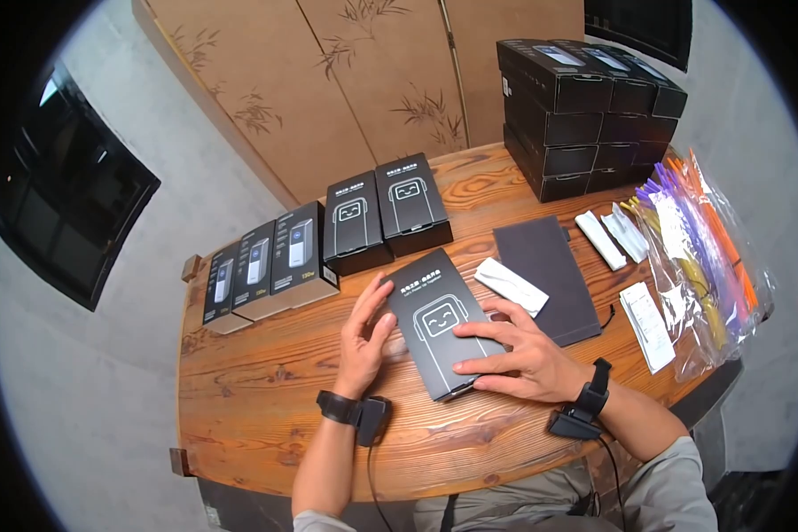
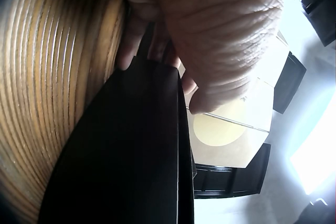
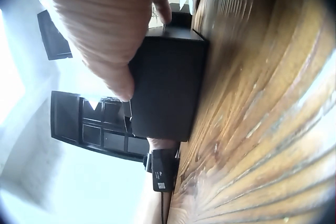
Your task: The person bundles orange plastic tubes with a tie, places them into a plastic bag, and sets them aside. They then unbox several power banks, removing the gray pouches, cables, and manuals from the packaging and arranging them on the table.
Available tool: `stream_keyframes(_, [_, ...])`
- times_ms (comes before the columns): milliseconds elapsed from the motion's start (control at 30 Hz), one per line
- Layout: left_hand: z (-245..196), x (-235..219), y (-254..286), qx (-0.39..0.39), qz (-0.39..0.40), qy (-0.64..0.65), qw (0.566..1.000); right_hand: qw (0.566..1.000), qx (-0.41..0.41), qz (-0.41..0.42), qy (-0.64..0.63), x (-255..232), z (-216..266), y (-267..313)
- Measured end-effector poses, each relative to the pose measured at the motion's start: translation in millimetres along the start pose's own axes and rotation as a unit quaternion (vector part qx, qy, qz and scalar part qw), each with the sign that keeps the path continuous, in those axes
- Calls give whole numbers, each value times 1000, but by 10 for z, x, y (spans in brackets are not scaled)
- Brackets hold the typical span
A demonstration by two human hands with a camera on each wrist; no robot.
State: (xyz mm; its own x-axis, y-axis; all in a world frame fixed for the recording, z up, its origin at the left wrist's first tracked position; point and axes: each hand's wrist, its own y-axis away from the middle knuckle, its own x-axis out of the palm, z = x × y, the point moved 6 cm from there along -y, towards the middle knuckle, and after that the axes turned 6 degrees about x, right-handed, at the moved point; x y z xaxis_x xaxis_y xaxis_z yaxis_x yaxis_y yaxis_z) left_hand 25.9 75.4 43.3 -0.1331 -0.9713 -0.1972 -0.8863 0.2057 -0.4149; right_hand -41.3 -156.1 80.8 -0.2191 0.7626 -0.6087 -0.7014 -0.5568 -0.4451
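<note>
A black box with a white line-drawn smiling face lies slanted on the table between the hands. My left hand is at its left edge, fingers extended and thumb near the lid; in the left wrist view the fingertips meet the dark box. Spread fingers of my right hand rest across the lid's right part. The right wrist view has this hand over the upper edge of the black box. The underside of the box is hidden.
Several black boxes stand in a row at the back left, and a tall stack at the back right. Right of the hands are a dark pouch, white packets, folded paper and a plastic bag of colourful sticks.
</note>
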Motion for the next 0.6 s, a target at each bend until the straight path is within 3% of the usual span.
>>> stream_keyframes(500, [1, 2, -9, -3, 7, -7, 1000, 997, -9, 77, -7, 108, -41, 11])
stream_keyframes(600, [6, 13, 7, -36, -7, 35, 999, 997, -15, 75, -1, 83, -20, 18])
